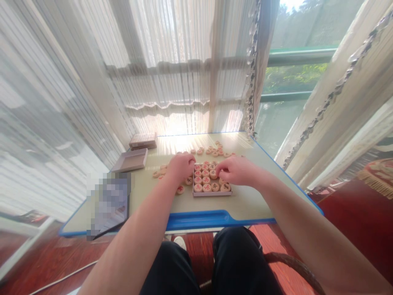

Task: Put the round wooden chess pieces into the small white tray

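Pieces [205, 180] in box [212, 194], loose pieces [215, 154] behind, second box [130, 160] left

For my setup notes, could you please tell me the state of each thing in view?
Tray: open, partly filled with pieces
Loose pieces: scattered on the table
Left hand: curled, grip unclear
Right hand: curled over tray, grip unclear
Shallow box: looks open
Back box: looks closed
Tablet-like device: pixelated, on or off unclear
Curtains: parted at right

One open box [212, 194] sits toward the front edge of the table [248, 205], four round pieces [206, 187] in its front row. About it are one left hand [181, 167] and one right hand [232, 170]. Near the left edge lie one grey tray [130, 160] and one slab [115, 203] (blurred).
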A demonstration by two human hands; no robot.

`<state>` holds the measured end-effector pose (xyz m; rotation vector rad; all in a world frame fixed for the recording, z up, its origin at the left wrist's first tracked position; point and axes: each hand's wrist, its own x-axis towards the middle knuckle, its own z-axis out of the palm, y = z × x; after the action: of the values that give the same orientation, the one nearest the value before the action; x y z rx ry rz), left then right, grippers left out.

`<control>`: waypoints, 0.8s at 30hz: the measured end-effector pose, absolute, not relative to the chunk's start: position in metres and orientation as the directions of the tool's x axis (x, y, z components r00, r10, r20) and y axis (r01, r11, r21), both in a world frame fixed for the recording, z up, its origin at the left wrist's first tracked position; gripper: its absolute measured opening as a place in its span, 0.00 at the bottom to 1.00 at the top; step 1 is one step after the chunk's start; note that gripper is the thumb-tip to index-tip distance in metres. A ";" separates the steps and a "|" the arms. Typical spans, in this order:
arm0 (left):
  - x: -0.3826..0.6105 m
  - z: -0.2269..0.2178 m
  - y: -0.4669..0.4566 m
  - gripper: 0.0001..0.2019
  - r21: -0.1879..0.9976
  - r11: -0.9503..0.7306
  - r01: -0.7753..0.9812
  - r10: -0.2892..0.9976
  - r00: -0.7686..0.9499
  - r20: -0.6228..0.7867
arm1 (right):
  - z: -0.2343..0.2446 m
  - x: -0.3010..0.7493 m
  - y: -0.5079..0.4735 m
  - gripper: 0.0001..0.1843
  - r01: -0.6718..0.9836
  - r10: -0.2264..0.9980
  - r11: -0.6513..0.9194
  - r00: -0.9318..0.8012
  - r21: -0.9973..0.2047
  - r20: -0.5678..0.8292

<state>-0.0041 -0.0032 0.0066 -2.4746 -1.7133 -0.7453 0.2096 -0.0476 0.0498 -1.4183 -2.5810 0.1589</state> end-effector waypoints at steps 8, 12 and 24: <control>-0.004 0.007 -0.004 0.13 0.232 -0.371 0.899 0.882 0.264 0.390 | 0.049 0.212 -0.046 0.13 0.845 0.860 0.510 -0.505 -0.162 0.071; -0.004 0.007 -0.004 0.13 0.230 -0.371 0.900 0.884 0.267 0.384 | 0.048 0.212 -0.045 0.12 0.851 0.860 0.510 -0.505 -0.123 0.073; -0.004 0.007 -0.004 0.13 0.228 -0.378 0.897 0.886 0.279 0.371 | 0.047 0.211 -0.046 0.11 0.830 0.840 0.542 -0.530 -0.129 0.117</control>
<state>-0.0042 -0.0039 0.0067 -2.4917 -1.7373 -0.6948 0.2109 -0.0465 0.0465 -1.4260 -2.6111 0.0859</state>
